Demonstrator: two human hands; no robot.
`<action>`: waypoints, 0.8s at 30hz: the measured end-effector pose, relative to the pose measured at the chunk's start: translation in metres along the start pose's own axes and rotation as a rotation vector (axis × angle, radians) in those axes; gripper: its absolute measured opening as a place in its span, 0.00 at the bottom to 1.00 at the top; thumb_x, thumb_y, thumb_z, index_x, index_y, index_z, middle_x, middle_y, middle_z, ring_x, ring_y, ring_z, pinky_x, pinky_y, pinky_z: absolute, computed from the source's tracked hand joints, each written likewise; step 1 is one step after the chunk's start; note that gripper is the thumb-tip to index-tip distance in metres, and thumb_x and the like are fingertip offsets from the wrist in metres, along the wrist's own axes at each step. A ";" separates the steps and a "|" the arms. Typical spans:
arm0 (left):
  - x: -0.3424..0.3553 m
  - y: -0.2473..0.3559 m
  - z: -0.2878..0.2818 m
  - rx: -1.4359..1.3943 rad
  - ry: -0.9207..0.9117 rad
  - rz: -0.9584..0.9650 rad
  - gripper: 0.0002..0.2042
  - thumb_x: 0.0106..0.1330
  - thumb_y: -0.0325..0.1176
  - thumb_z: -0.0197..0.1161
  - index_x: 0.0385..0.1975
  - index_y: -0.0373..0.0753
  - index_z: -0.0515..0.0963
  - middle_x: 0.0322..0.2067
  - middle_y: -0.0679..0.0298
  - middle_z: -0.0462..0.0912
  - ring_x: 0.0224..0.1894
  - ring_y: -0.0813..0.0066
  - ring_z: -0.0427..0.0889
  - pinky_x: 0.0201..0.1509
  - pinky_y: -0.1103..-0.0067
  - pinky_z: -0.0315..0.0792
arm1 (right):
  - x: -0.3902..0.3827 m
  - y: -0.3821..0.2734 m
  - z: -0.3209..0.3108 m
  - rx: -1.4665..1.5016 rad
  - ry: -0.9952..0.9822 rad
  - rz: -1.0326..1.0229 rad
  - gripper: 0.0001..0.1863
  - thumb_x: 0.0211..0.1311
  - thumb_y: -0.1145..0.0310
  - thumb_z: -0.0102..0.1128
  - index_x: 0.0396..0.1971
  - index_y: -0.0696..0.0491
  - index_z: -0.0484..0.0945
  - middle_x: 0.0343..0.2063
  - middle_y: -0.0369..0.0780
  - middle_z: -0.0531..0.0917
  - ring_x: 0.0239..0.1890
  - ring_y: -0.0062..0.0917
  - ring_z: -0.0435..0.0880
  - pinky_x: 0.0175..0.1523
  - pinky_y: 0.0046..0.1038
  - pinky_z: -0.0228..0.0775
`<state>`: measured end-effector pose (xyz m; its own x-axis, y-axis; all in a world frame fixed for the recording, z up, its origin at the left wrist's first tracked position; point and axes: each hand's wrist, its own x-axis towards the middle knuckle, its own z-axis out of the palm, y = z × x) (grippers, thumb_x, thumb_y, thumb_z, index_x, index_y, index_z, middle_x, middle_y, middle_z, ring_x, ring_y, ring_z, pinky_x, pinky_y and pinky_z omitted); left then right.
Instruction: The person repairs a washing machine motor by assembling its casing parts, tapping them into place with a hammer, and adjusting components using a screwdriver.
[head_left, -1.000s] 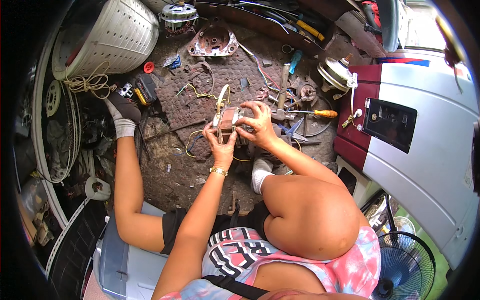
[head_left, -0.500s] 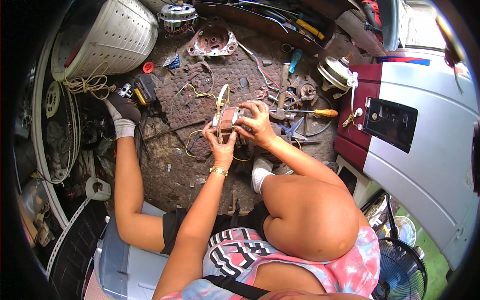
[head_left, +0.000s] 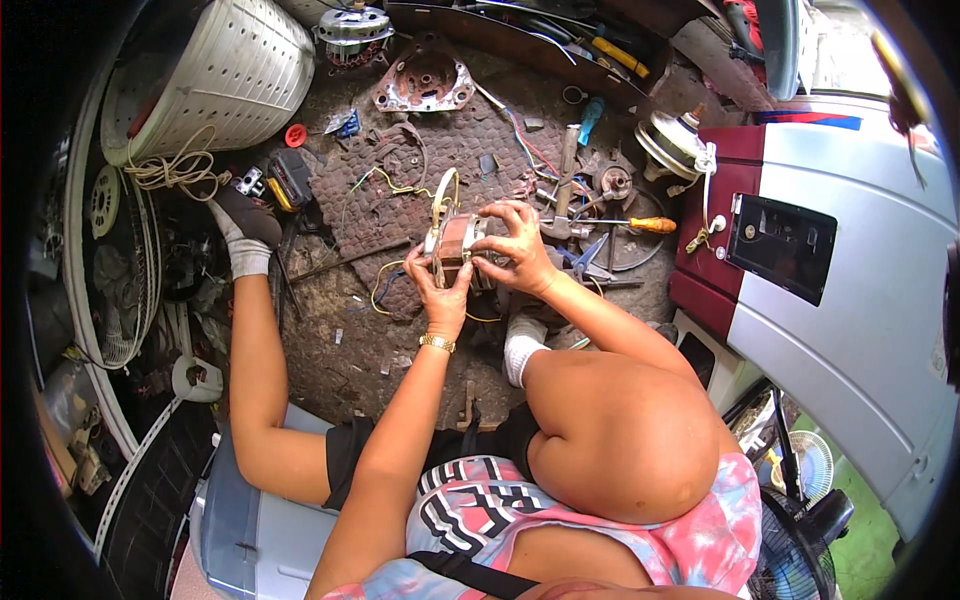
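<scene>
An electric motor (head_left: 453,238) with a rusty brown core and silvery metal end parts is held up between my two hands, above the floor. My left hand (head_left: 440,293) grips its near left side, thumb and fingers closed on it. From the right, my right hand (head_left: 518,250) curls its fingers over the metal end, and the thumb presses lower down. A pale sleeved cable loops up from the motor's left side. Yellow and blue wires (head_left: 378,290) lie just left of it. The motor's underside is hidden by my hands.
Beyond the motor lies a dark textured mat (head_left: 370,160). A hammer (head_left: 568,170), an orange-handled screwdriver (head_left: 650,225) and blue-handled pliers (head_left: 588,255) lie to the right. A rusty motor housing (head_left: 428,80) and perforated white tub (head_left: 225,75) stand at the back. A grey-maroon appliance (head_left: 840,260) flanks the right.
Both hands and the motor stay almost where they were, with only slight finger movement on the right hand. The standing fan at lower right has turned.
</scene>
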<state>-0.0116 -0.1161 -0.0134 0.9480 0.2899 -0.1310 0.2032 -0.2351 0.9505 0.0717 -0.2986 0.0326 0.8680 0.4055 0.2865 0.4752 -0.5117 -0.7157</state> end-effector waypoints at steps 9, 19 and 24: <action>0.001 0.000 0.000 0.025 0.017 0.017 0.31 0.61 0.33 0.77 0.58 0.37 0.63 0.58 0.60 0.62 0.62 0.67 0.67 0.68 0.70 0.65 | -0.001 -0.003 0.006 -0.006 -0.001 0.077 0.13 0.47 0.60 0.77 0.35 0.40 0.86 0.56 0.40 0.78 0.61 0.44 0.72 0.64 0.50 0.59; 0.002 0.000 -0.004 0.050 0.014 0.034 0.32 0.60 0.31 0.77 0.58 0.38 0.62 0.59 0.59 0.62 0.63 0.66 0.66 0.69 0.69 0.64 | 0.001 -0.005 -0.002 -0.133 -0.017 -0.022 0.16 0.47 0.61 0.77 0.38 0.38 0.86 0.58 0.40 0.78 0.62 0.44 0.71 0.65 0.52 0.60; 0.003 0.014 0.004 -0.081 0.011 -0.052 0.33 0.57 0.32 0.78 0.58 0.36 0.64 0.59 0.57 0.61 0.61 0.62 0.69 0.66 0.68 0.67 | -0.008 0.009 -0.006 -0.100 -0.102 -0.069 0.23 0.47 0.67 0.75 0.46 0.34 0.87 0.60 0.40 0.77 0.63 0.44 0.71 0.66 0.52 0.61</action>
<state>-0.0053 -0.1221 -0.0016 0.9340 0.3097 -0.1782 0.2312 -0.1434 0.9623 0.0698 -0.3112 0.0273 0.8160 0.5145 0.2635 0.5500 -0.5509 -0.6277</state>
